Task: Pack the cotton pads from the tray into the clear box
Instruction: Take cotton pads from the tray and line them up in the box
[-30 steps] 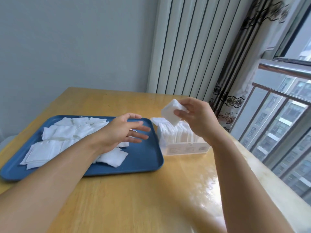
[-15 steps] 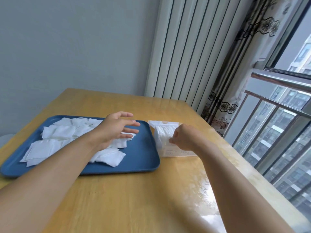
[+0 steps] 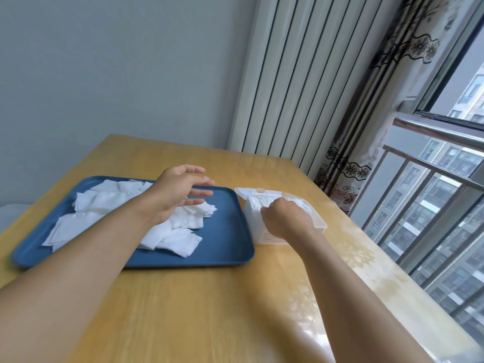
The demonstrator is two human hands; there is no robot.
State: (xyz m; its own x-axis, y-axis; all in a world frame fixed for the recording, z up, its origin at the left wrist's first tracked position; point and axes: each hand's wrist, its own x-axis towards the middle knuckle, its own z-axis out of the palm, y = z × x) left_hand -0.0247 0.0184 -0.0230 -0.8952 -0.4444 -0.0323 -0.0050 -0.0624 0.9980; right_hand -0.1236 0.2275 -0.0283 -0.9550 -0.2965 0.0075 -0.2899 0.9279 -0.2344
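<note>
Right hand (image 3: 284, 217): curled atop clear box (image 3: 318, 221), grasp unclear. Left hand (image 3: 174, 191): released, above cotton pads (image 3: 104, 203), tray (image 3: 227, 231) left of box.

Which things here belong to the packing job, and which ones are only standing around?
Part of the job:
- cotton pads
- blue tray
- clear box, lid open
- left hand, open above the tray
- right hand, down in the box

Only around:
- wooden table
- radiator
- curtain
- window railing
</note>
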